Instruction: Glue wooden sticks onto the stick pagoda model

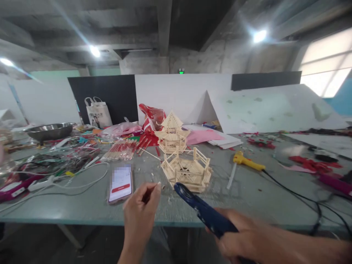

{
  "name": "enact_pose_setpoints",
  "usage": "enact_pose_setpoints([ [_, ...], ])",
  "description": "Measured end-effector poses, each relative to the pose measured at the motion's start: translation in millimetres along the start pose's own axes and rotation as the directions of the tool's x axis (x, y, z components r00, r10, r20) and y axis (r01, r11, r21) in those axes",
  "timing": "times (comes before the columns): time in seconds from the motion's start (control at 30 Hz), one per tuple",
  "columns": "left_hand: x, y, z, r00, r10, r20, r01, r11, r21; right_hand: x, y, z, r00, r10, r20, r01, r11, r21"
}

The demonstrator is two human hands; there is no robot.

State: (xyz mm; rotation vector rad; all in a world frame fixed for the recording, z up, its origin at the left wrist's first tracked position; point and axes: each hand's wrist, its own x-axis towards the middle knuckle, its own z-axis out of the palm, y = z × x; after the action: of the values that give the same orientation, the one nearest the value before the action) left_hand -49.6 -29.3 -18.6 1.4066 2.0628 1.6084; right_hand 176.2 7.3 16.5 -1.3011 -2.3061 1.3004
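Observation:
My left hand (143, 205) is closed in a pinch above the table's front edge. A tiny pale spot shows at its fingertips; whether it is a held piece or a nail I cannot tell. My right hand (233, 231) is wrapped round a dark blue hand tool (205, 211) with a rounded tip, whose exact kind is unclear. That tip points at a low wooden-stick frame (189, 178), many-sided with railings, and overlaps its front in view. Behind the frame stands a tiered stick pagoda (172, 134) with a pointed roof. Small stick offcuts lie near my left fingertips.
A phone (120, 183) lies left of my left hand. On the right rests a yellow glue gun (249, 161) with a black cord. Bundled sticks (122, 149), tangled cables and a metal bowl (51, 132) crowd the left. White and pink sheets (205, 136) lie behind.

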Motion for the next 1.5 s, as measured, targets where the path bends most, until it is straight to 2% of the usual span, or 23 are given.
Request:
enact_pose_setpoints([
  [0.1,-1.7,0.6,-3.3,0.997,0.033,-0.075,-0.029,0.998,0.054,19.6,-3.6,8.9,0.988,0.082,0.134,-0.091,0.994,0.061],
  [0.27,-9.1,-0.9,-1.4,0.982,0.147,-0.117,-0.127,0.978,0.167,32.4,6.8,25.3,0.998,-0.065,0.026,0.063,0.996,0.061],
  [0.43,-7.7,-6.9,2.3,0.940,0.290,-0.178,-0.249,0.944,0.218,32.7,4.9,31.5,0.996,-0.052,0.066,0.052,0.999,-0.002],
  [0.73,-5.5,-2.7,7.9,0.852,0.484,-0.203,-0.419,0.860,0.290,29.2,-6.4,28.0,0.996,-0.041,0.085,0.045,0.998,-0.048],
  [1.1,-3.5,-5.6,18.3,0.747,0.605,-0.277,-0.463,0.772,0.435,33.1,-22.3,26.4,0.995,0.035,0.095,-0.030,0.998,-0.050],
  [1.4,1.2,-9.8,18.8,0.716,0.635,-0.289,-0.453,0.738,0.500,34.1,-32.7,23.9,0.989,0.096,0.115,-0.088,0.994,-0.071],
  [1.5,1.0,-10.7,17.9,0.715,0.640,-0.284,-0.454,0.733,0.507,35.1,-32.5,23.7,0.992,0.070,0.100,-0.062,0.995,-0.079],
])
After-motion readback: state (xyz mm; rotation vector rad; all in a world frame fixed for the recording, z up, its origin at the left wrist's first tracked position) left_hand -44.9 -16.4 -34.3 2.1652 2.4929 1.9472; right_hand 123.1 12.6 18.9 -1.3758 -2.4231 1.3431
